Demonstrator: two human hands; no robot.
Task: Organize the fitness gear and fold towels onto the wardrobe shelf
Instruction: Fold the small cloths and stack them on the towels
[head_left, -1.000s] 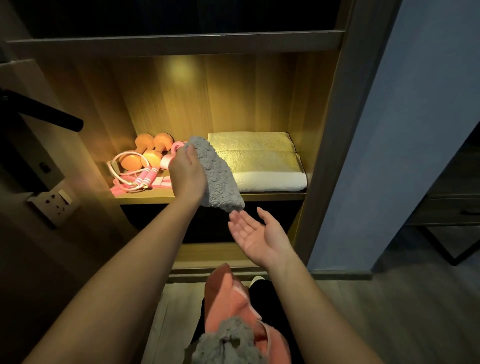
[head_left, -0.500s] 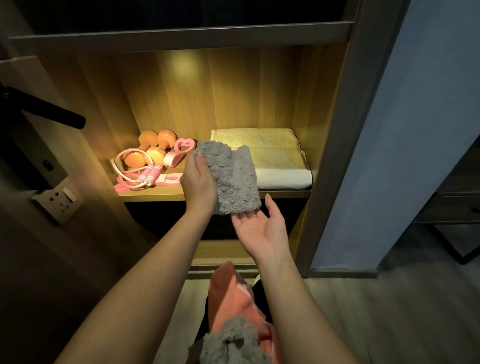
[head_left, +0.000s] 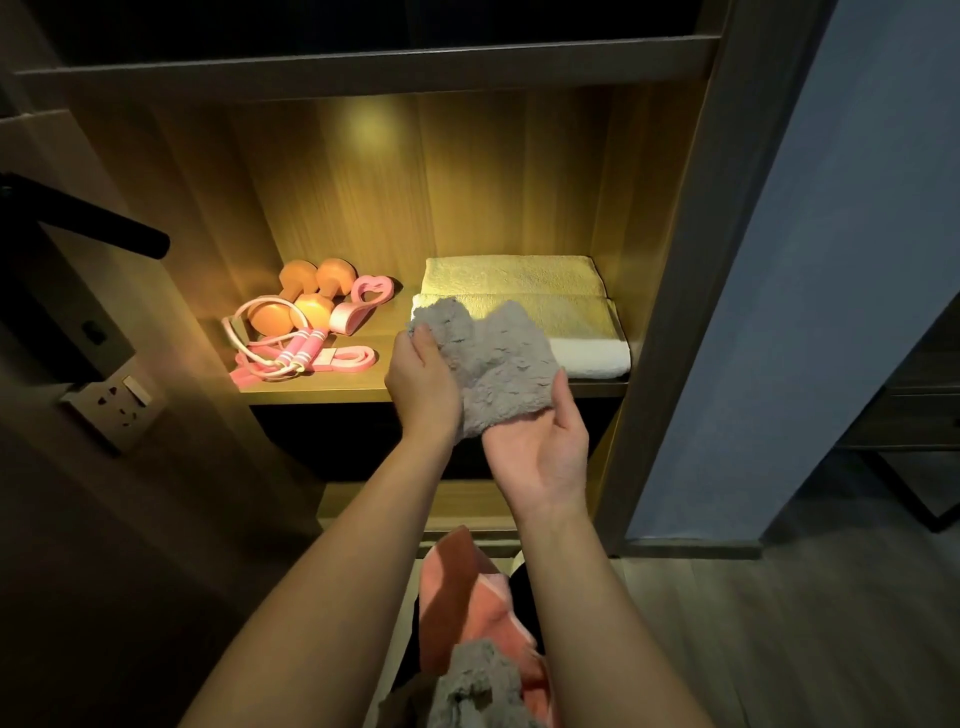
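Observation:
A small fluffy grey towel (head_left: 501, 358) hangs in front of the lit wardrobe shelf (head_left: 322, 396). My left hand (head_left: 423, 382) grips its upper left edge. My right hand (head_left: 540, 447) lies palm up under the towel's lower edge, thumb against its right side. On the shelf, a folded white towel (head_left: 587, 312) sits at the right. Two orange dumbbells (head_left: 296, 301), a pink jump rope (head_left: 275, 353), a pink heart-shaped grip (head_left: 361, 306) and a pink band (head_left: 348, 359) lie at the left. A pink towel (head_left: 467, 608) and another grey towel (head_left: 480, 686) rest on my lap.
A wall socket (head_left: 111, 405) and a black handle (head_left: 88, 223) stick out at the left. The wardrobe's side panel (head_left: 670, 291) and a blue-grey wall (head_left: 810, 270) stand at the right. Below is wood floor (head_left: 779, 649).
The grey towel has spread open and moved right, toward the white towel. My right hand rose from below and now touches its lower edge.

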